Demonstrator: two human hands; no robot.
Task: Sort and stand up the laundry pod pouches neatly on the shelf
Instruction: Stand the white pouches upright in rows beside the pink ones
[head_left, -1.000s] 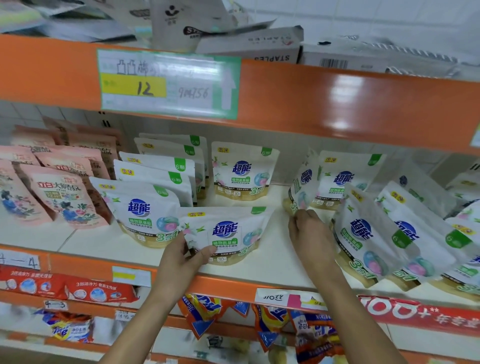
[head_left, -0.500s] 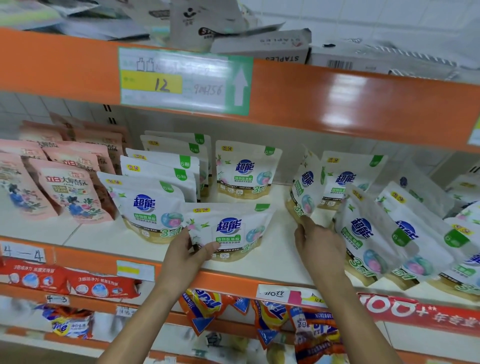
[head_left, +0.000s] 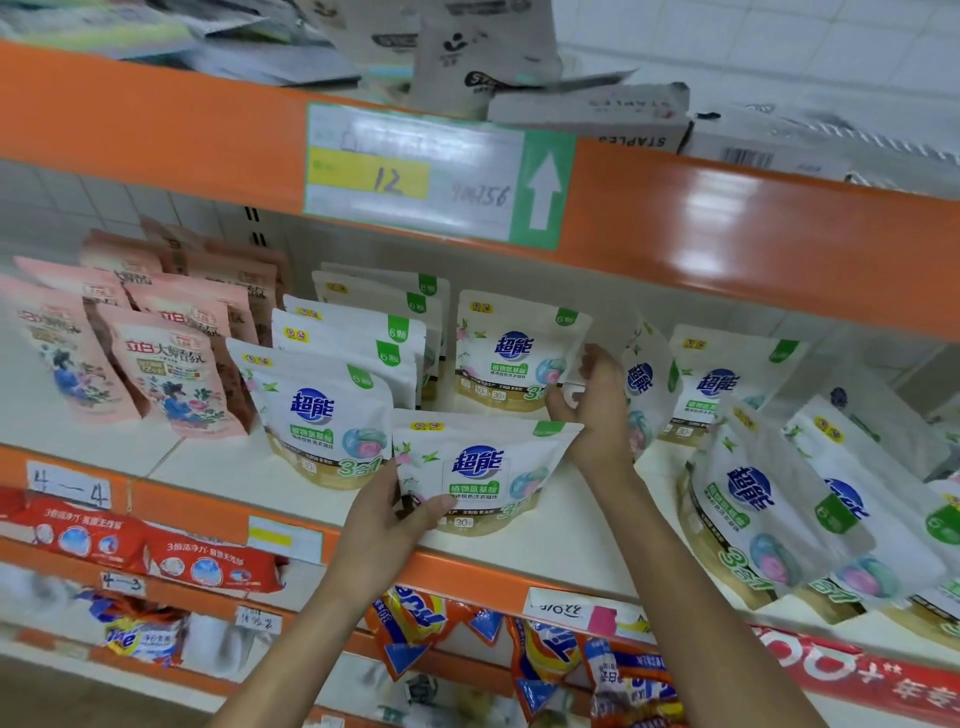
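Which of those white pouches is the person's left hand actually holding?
The front white pouch, alone nearest the edge of the shelf; the left hand grips its lower corner. The others stand behind or lean at right.

White shelf board, orange front lip.

Left end: pink pouches, upright, packed in rows running back.

Next along: file of white pouches, upright, one behind another, faces forward.

Front pouch stands near the lip, its left edge touching the first of the file. Back pouch stands upright, deeper in.

Right of that: edge-on pouch, then a forward-facing pouch.

Far right: tilted pouches, overlapping one another.

Handwritten tag stuck on the lip, left.
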